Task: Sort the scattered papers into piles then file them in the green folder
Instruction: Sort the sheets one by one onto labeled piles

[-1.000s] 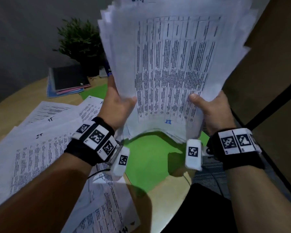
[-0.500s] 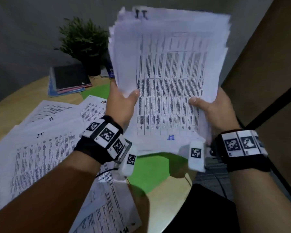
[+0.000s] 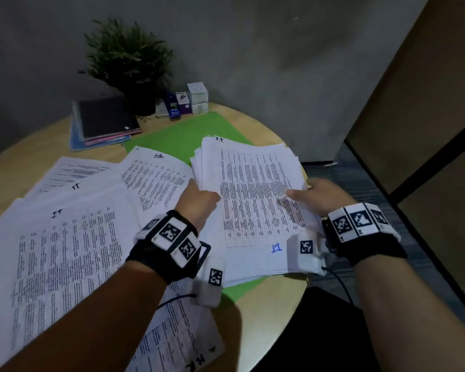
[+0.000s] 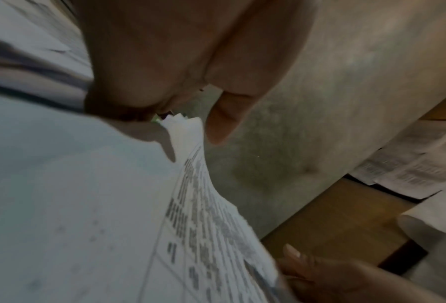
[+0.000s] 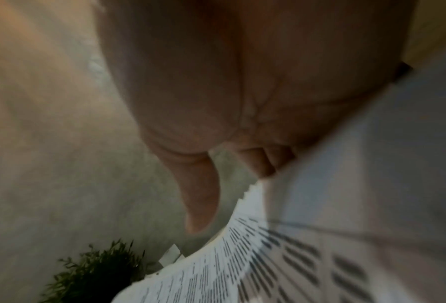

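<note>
My left hand (image 3: 199,201) and right hand (image 3: 310,193) each grip a side of the stack (image 3: 253,200) over the green folder (image 3: 183,135) on the counter (image 3: 266,304). Uneven release could fan sheets off its edge.

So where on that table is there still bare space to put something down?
Bare wood shows on the table near the front edge below the held stack, and at far left beside the notebooks. The loose papers crowd the left, and the green folder fills the middle.

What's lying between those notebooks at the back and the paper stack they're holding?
In the head view, the green folder spreads between the notebooks and the held paper stack, partly under it.
</note>
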